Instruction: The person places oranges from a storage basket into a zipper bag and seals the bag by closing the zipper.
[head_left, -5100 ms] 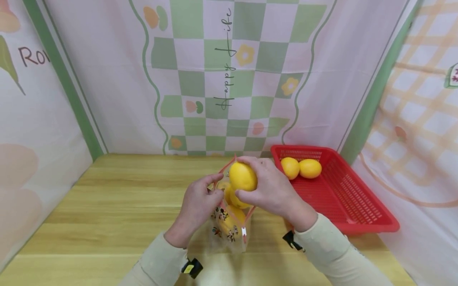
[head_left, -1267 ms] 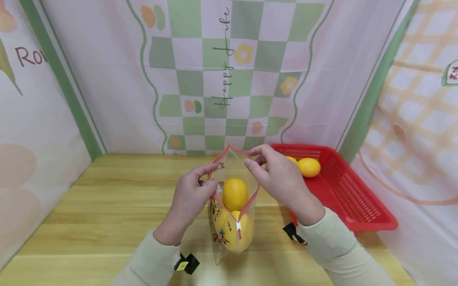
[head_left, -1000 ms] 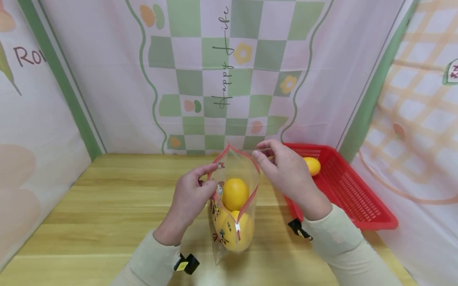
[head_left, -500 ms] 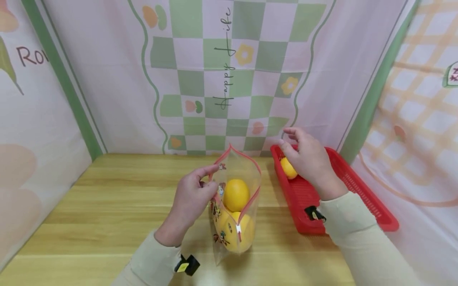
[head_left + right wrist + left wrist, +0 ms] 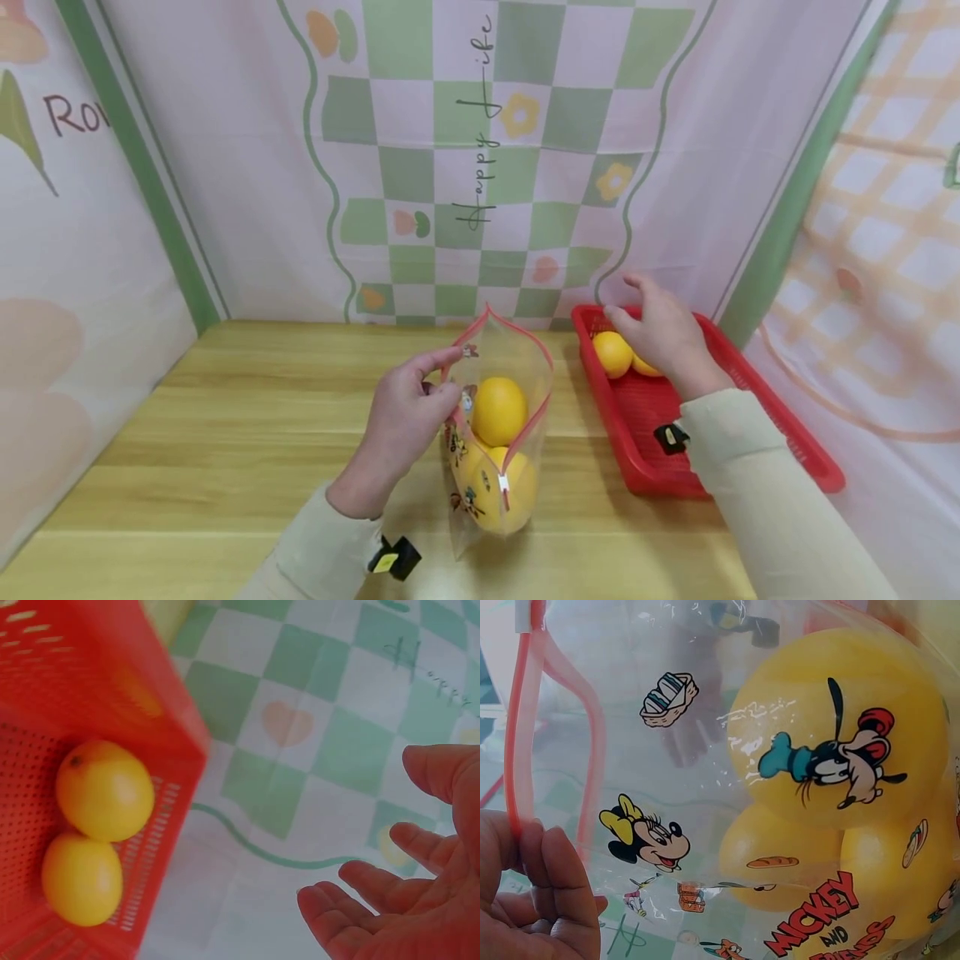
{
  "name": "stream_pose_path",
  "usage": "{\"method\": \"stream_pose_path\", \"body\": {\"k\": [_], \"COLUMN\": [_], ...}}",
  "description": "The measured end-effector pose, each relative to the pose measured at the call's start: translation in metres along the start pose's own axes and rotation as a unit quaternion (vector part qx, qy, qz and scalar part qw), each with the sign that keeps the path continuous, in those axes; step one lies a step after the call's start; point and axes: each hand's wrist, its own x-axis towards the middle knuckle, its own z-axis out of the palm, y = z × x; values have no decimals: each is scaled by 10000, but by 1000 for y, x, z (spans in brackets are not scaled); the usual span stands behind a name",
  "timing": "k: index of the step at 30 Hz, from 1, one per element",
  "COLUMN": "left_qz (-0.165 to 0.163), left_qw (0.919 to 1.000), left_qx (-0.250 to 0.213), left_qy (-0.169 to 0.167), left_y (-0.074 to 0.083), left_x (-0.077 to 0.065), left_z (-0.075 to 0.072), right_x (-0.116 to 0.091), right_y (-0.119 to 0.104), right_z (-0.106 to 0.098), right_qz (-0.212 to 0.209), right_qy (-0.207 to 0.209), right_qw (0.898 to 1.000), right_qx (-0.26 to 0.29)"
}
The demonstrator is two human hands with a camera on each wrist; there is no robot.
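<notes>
My left hand (image 5: 405, 417) pinches the left edge of a clear zip bag (image 5: 536, 367) with a red zip strip and cartoon prints. The bag's mouth gapes, and its white slider (image 5: 503, 483) sits at the near end. Several yellow lemons (image 5: 500, 411) are stacked inside; in the left wrist view, lemons (image 5: 817, 682) press against the printed plastic. My right hand (image 5: 667, 337) hovers over the back of the red basket (image 5: 645, 421), fingers loosely spread and holding nothing. Two lemons (image 5: 105, 791) lie side by side in that basket, one partly hidden by the hand in the head view.
The basket stands at the right of the wooden table (image 5: 262, 433), near the side curtain (image 5: 885, 333). A checked cloth (image 5: 457, 167) hangs behind the table's back edge.
Earlier my right hand held a lemon at the bag's mouth; that lemon is now released. The hand then left the bag's rim and moved right over the basket. My left hand stays on the bag.
</notes>
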Motion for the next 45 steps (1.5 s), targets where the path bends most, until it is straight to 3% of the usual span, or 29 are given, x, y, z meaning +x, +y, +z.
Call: {"method": "stream_pose_path", "body": {"k": [16,30,45], "left_qz": [31,41,113], "left_qw": [10000,10000,9999], "left_qx": [-27,-2,-11], "left_qy": [-5,-60,-94], "left_y": [-1,0,-1], "left_x": [1,0,0], "left_z": [1,1,0], "right_x": [22,32,43], "right_y": [35,61,72], "right_z": [15,31,48], "right_qz": [414,589,571], "right_qy": [-748,-1152,-1570], "right_qw": [9963,9915,9859], "right_qx": [-36,-152,-34]}}
